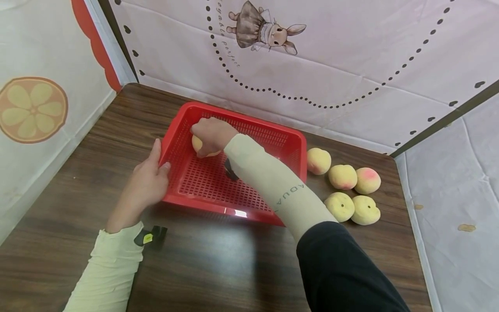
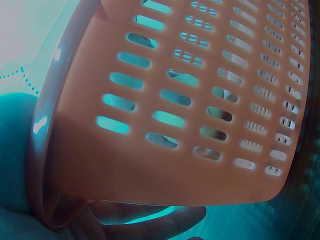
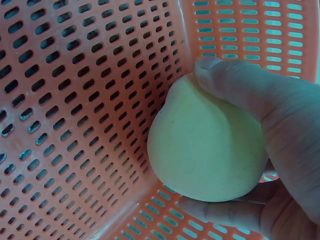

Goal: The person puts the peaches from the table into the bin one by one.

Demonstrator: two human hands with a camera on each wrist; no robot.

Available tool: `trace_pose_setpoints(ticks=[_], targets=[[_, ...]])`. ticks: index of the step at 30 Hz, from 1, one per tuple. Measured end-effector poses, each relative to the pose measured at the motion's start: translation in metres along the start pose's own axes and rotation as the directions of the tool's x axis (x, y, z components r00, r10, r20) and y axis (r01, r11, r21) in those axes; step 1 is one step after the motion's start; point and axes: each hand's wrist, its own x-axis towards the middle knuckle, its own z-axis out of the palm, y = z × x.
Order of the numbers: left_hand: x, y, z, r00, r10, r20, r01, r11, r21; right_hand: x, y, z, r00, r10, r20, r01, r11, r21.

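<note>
Red basket | mouth up, long axis left-right | hands clamped: left basket, right peach

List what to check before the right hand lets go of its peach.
1. Right hand grips the peach: ok, thumb and fingers are around it.
2. Peach within the red basket: ok, at the left end.
3. Left hand steadying the basket: ok, it holds the left rim.
4. Peach's weight on the basket floor: cannot tell.
5. All peaches in: not ok, five others sit outside, to the right.
</note>
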Motion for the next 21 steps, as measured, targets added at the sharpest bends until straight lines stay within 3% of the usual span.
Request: trace_pose_setpoints(ticks=[21], targets=[[-0.001,-0.001,0.001,1.000,0.008,-0.011,-0.008,1.000,0.006,0.001,0.001,0.012,0.999,-0.003,-0.048,0.004,0.999,0.035]])
